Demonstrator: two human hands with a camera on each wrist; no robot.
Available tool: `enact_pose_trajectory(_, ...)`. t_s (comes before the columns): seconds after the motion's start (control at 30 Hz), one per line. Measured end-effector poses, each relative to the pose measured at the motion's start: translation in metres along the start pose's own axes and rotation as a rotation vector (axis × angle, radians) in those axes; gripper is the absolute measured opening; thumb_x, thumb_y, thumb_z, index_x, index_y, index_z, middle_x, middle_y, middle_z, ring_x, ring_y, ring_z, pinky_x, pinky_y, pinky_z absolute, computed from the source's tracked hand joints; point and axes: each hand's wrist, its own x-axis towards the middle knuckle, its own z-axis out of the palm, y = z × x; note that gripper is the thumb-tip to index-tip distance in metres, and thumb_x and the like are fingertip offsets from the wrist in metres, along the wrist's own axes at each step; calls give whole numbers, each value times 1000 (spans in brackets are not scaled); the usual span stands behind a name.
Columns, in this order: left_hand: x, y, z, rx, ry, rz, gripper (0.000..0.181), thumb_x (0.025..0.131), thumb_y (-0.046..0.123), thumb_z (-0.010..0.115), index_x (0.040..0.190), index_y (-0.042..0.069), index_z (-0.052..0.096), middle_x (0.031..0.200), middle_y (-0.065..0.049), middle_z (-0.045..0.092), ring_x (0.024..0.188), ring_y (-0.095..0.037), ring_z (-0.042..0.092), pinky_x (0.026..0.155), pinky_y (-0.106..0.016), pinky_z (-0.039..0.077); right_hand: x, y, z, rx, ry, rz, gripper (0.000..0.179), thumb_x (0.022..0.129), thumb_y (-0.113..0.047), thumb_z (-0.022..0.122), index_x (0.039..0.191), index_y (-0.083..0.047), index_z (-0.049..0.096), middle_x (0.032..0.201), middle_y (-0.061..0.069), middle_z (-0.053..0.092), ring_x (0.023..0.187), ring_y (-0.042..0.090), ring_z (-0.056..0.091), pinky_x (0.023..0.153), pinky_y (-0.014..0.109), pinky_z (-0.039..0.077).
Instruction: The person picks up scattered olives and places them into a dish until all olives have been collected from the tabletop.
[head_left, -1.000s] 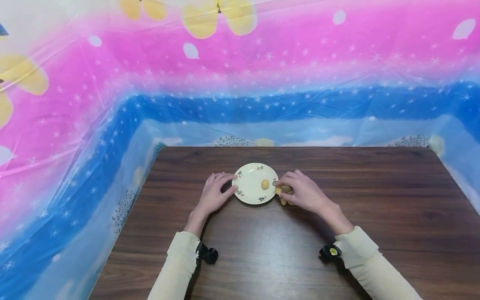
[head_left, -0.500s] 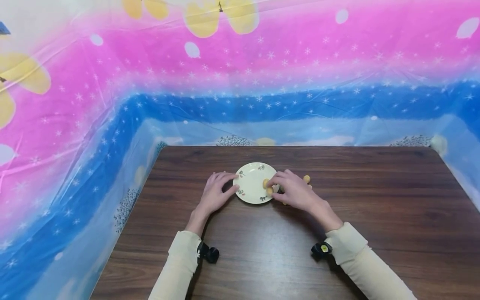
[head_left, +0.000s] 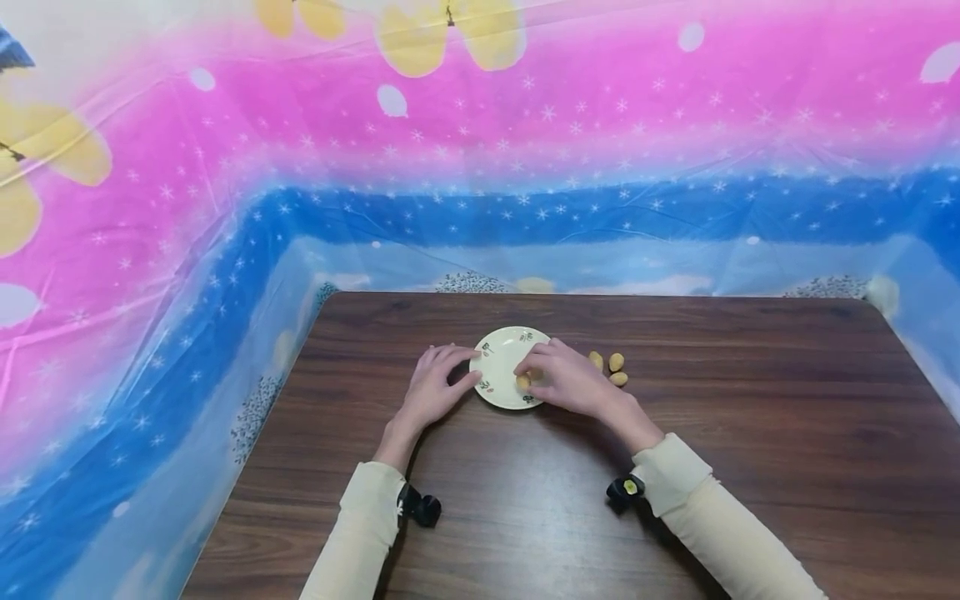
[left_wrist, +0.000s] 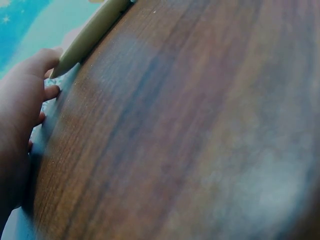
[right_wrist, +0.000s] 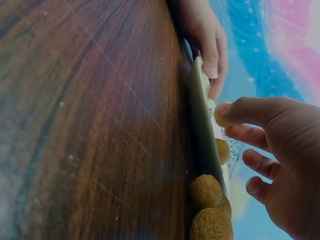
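My left hand [head_left: 435,385] holds the near-left rim of a cream plate [head_left: 497,371] with small printed designs, its thumb and fingers at the edge. Over the right part of this plate, my right hand [head_left: 570,379] pinches a walnut [head_left: 522,382] between thumb and fingers. In the right wrist view that pinched walnut [right_wrist: 220,116] is mostly hidden by the thumb. Another walnut [right_wrist: 223,151] lies on the plate, largely covered by my right hand in the head view. The left wrist view shows the plate's side [left_wrist: 82,42] with left fingers at its rim.
Several more walnuts lie on the brown wooden table [head_left: 480,500] right of the plate, among them one walnut [head_left: 616,362] beyond my right hand. Two wrinkled walnuts, the nearer walnut [right_wrist: 212,225] largest, sit beside the plate's rim. A patterned cloth [head_left: 480,208] hangs behind the table.
My right hand has moved left from the walnuts on the table to over the plate, carrying one walnut. Several walnuts on the table are now uncovered. My left hand stays at the plate's rim.
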Motion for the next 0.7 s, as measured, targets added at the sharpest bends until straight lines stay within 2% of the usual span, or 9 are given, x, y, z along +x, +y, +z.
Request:
enact_pose_trajectory(0.07,0,0,0,1,2,4,44,96,50,60,133,27,63,138,2,61,143,-28,40,126,-48,15,2,1,2,-11,-11,10,25,86,-22,77,111,-16,75,111,-2,69,103,18,59,103,40,47)
enact_pose_trajectory(0.17,1,0,1,6,4,8,43,96,50,60,133,27,63,138,1,61,143,-28,40,126,-48,16,4,0,2,-19,-28,39,25,86,-23,77,111,-18,75,111,-3,69,98,17,54,86,33,49)
enact_pose_trajectory(0.53,0,-1,1,9,6,13,43,96,49,60,133,27,63,137,1,61,143,-28,41,126,-49,16,8,1,6,-12,-55,43,23,87,-18,76,109,-19,75,110,-4,69,93,17,48,80,30,44)
enact_pose_trajectory(0.7,0,1,0,11,-3,4,43,96,50,60,133,27,63,138,2,61,144,-27,40,126,-48,16,7,2,8,-31,-23,24,22,86,-20,77,108,-19,75,108,-5,69,92,17,47,78,30,42)
